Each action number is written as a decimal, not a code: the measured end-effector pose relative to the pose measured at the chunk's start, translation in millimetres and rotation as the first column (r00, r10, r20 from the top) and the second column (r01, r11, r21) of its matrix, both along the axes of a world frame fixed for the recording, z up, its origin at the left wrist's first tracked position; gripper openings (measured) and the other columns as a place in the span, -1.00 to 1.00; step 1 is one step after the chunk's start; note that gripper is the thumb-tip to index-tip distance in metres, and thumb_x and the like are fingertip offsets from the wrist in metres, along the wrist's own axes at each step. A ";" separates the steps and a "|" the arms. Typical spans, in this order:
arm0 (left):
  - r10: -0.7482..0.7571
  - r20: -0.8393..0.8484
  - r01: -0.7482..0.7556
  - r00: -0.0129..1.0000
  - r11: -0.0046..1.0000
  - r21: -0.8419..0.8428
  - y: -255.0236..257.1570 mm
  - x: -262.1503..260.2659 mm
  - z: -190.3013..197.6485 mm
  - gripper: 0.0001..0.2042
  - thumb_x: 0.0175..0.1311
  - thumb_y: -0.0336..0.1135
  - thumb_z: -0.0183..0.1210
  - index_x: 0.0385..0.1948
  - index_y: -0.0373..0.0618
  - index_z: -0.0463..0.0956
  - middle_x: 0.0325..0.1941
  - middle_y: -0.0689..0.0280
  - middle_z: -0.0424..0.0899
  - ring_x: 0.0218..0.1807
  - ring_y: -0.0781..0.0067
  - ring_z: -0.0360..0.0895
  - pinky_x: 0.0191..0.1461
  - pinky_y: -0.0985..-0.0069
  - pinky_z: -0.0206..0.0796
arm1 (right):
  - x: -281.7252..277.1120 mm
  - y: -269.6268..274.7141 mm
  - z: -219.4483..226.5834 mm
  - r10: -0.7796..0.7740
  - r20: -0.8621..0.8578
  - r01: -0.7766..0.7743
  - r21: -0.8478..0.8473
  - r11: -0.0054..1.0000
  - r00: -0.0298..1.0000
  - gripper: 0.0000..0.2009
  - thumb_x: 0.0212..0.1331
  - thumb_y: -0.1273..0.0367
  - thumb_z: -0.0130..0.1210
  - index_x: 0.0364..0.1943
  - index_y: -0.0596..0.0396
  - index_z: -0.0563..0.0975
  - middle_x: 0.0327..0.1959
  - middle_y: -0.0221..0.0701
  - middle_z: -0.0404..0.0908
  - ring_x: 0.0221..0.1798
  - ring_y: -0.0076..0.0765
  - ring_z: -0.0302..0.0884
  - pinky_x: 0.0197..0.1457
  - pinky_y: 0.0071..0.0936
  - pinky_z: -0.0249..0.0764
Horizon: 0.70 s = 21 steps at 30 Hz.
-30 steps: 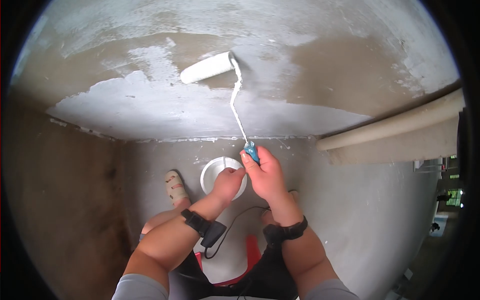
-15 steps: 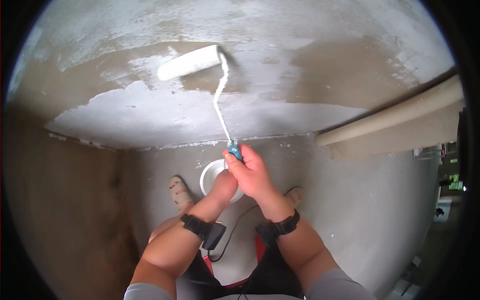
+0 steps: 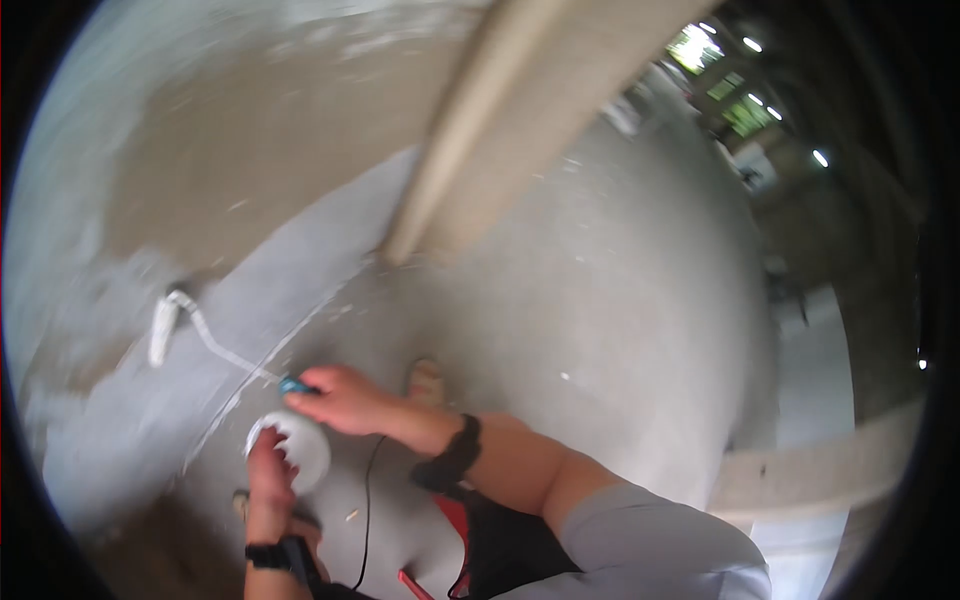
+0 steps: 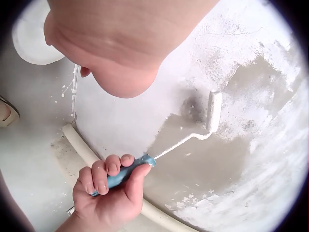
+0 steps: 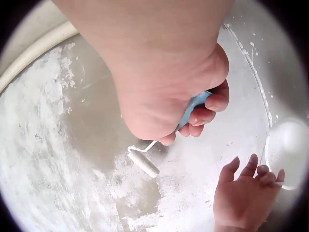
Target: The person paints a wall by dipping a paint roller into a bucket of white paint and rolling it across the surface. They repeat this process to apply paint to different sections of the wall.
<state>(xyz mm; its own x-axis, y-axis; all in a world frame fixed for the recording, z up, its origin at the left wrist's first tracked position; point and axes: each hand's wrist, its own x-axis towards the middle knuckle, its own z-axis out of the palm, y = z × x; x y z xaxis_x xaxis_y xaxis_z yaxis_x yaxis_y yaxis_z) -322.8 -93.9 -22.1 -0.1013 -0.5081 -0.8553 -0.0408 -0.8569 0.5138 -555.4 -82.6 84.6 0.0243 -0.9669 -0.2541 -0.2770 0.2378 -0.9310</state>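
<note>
Unfinished interior: patchy wall (image 3: pixel 270 150) and grey floor (image 3: pixel 610 340).
Left, brown and white wall areas; far right, bright windows (image 3: pixel 745 117).

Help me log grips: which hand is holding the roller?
The right hand: it grips the roller by its blue handle. The left hand, near the white bucket, does not touch the roller.

Grey floor (image 3: pixel 630 300), beige pipe (image 3: pixel 458 150), bright windows (image 3: pixel 745 117) beyond.
</note>
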 end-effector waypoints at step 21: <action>0.027 -0.030 -0.026 0.999 0.999 0.046 1.0 -53.8 23.9 -0.67 0.29 0.01 0.10 -0.20 -0.06 0.47 -0.40 0.47 0.25 -0.49 0.62 0.17 -0.38 0.50 0.13 | -13.9 1.9 -16.6 -0.141 0.512 0.065 0.163 0.985 0.847 -0.73 0.53 0.16 -0.06 -0.18 0.05 0.50 -0.41 -0.50 0.57 -0.65 -0.66 0.34 -0.62 -0.60 0.29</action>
